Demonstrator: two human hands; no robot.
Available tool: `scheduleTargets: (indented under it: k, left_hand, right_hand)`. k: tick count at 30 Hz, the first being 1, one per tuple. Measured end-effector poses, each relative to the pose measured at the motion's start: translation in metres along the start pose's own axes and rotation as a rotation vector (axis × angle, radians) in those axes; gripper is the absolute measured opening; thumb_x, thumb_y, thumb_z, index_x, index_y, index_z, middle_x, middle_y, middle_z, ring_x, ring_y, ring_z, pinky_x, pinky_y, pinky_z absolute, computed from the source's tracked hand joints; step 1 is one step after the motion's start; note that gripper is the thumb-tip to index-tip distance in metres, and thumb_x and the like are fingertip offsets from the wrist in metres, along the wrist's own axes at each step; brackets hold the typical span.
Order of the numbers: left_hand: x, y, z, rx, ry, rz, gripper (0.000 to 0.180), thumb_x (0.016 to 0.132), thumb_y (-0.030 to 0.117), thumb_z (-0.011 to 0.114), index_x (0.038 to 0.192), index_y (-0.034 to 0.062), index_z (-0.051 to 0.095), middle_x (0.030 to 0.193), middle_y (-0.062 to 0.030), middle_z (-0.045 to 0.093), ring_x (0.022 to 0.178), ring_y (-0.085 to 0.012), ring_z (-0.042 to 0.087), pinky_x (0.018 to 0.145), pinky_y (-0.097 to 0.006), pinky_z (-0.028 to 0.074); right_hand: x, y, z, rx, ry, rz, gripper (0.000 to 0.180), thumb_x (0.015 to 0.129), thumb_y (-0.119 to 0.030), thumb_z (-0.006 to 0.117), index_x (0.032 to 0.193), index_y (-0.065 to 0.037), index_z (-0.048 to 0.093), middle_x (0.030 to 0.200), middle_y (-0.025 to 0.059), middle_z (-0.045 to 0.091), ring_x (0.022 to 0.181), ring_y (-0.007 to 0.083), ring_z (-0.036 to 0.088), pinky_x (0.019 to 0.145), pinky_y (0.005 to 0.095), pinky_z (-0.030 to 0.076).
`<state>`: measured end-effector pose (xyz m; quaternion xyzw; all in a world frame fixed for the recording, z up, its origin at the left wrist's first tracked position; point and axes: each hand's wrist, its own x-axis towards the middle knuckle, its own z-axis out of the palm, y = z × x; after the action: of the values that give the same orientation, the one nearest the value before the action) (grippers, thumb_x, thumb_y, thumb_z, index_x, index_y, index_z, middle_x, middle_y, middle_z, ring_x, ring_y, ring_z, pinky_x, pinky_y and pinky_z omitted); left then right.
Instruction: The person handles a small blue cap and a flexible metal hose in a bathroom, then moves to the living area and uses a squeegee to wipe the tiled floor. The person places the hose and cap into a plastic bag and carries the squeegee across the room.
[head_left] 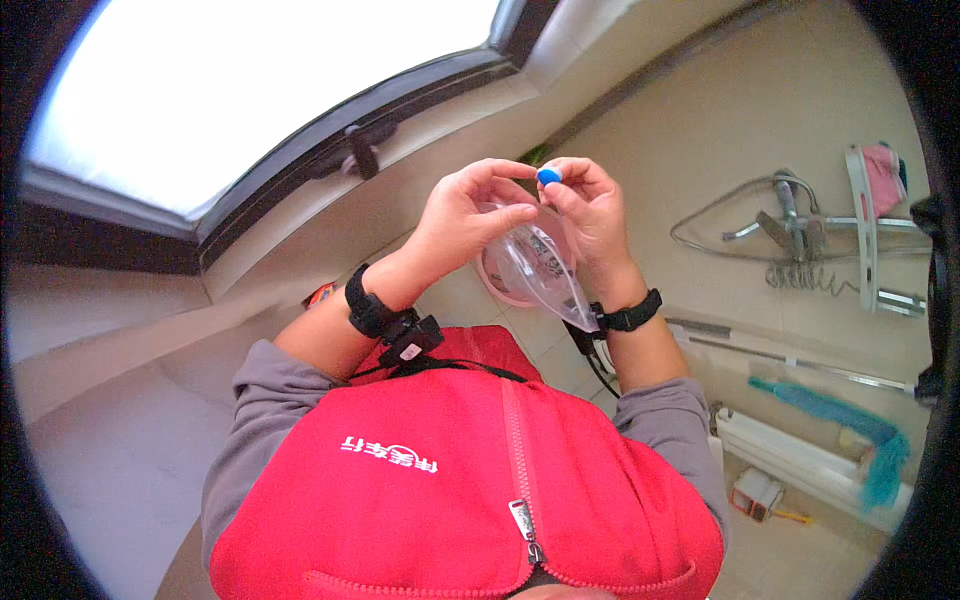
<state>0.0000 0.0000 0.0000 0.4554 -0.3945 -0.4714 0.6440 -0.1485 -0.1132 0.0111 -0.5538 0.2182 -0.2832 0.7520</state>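
A clear, see-through plastic bag or pouch (pixel 545 278) with dark print hangs between my hands, its lower end tapering toward my right wrist. My left hand (pixel 470 212) is curled around its upper end, thumb pointing to the right. A small round blue cap (pixel 548 176) is pinched between the thumb and forefinger of my right hand (pixel 596 214). The left fingertips come close to the cap. Whether the cap is still attached to the plastic is hidden by my fingers. Below, a pink basin (pixel 492 280) shows partly behind the plastic.
To the left is a bright window (pixel 260 90) with a dark frame and latch. A shower fitting with hose (pixel 790 215) is on the right wall, beside a rack holding a pink cloth (pixel 882 180). A teal mop head (pixel 885 455) and a white box-shaped thing (pixel 757 495) sit lower right.
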Motion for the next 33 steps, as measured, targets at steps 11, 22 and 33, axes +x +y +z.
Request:
scheduleTargets:
  k: [11, 22, 33]
  left_hand:
    - [0.027, -0.012, 0.107, -0.045, -0.173, -0.046, 0.027, 0.078, 0.006, 0.070, 0.103, 0.0001, 0.062, 0.095, -0.0060, 0.066, 0.083, -0.0100, 0.061, 0.075, -0.024, 0.049]
    - [0.034, -0.023, 0.190, 0.164, -0.268, 0.201, 0.024, 0.075, 0.008, 0.073, 0.096, -0.0015, 0.066, 0.090, -0.0049, 0.067, 0.079, -0.0080, 0.059, 0.073, -0.024, 0.050]
    - [0.062, -0.024, 0.229, 0.015, -0.481, -0.031, 0.024, 0.079, 0.003, 0.069, 0.102, -0.0023, 0.064, 0.090, -0.0061, 0.067, 0.083, -0.0091, 0.061, 0.075, -0.024, 0.051]
  right_hand:
    - [-0.083, -0.047, -0.058, -0.767, 0.206, -0.521, 0.017, 0.073, -0.001, 0.069, 0.088, -0.003, 0.060, 0.094, 0.0098, 0.061, 0.087, 0.0199, 0.059, 0.077, 0.0289, 0.047]
    - [-0.142, -0.090, -0.120, -0.891, 0.227, -0.603, 0.013, 0.073, -0.001, 0.067, 0.084, -0.004, 0.062, 0.092, 0.0107, 0.061, 0.084, 0.0228, 0.060, 0.074, 0.0310, 0.048]
    - [-0.168, -0.101, -0.147, -0.703, 0.489, -0.445, 0.018, 0.072, -0.002, 0.070, 0.087, -0.004, 0.062, 0.090, 0.0098, 0.062, 0.085, 0.0215, 0.061, 0.073, 0.0302, 0.048]
